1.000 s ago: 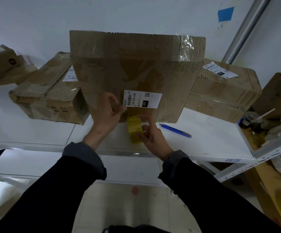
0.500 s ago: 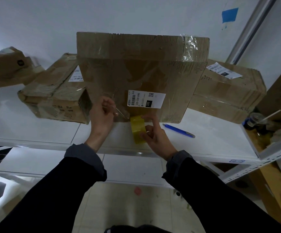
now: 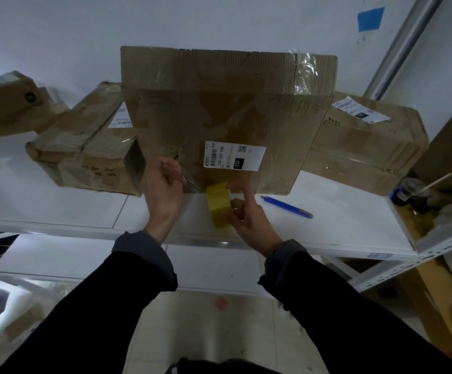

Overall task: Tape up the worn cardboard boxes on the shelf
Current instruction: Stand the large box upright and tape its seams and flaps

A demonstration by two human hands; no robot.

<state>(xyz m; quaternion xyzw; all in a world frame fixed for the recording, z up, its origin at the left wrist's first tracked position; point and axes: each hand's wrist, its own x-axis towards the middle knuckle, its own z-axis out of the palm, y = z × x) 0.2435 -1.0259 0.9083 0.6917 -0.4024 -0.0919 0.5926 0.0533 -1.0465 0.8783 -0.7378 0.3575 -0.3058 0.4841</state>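
A large worn cardboard box stands upright on the white shelf, with a white shipping label low on its front. My right hand grips a yellow tape roll just below the label. A strip of clear tape runs from the roll to the left. My left hand pinches the free end of that strip against the box's lower front.
Another taped box lies left of the big one, a third lies behind it on the right, and a fourth sits at far left. A blue pen lies on the shelf right of my hands. Cluttered items fill the right end.
My left hand has slid left and down along the box front, drawing out a short strip of clear tape. My right hand keeps the roll near the box's lower edge.
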